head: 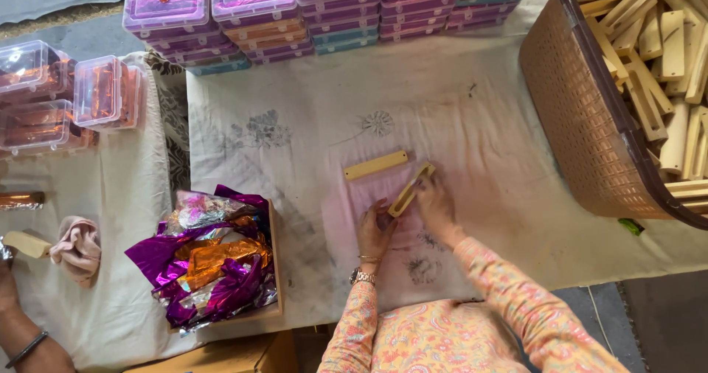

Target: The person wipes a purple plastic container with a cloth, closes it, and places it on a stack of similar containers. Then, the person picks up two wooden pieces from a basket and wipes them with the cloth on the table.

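Note:
A pale wooden bar (411, 189) lies slanted on a thin pink translucent sheet (372, 192) spread on the white cloth. My left hand (375, 230) pinches the bar's near end. My right hand (435, 202) grips the bar along its right side, fingers closed on it. A second flat wooden bar (375, 165) rests along the sheet's far edge, untouched. My sleeves are a peach floral print, and the left wrist carries a watch and a bangle.
A shallow box of crumpled purple and gold foil (210, 255) sits to my left. Stacks of clear-lidded plastic boxes (295, 15) line the far edge. A brown woven basket of wooden bars (627, 93) stands at right. Another person's arm (26, 340) is at lower left.

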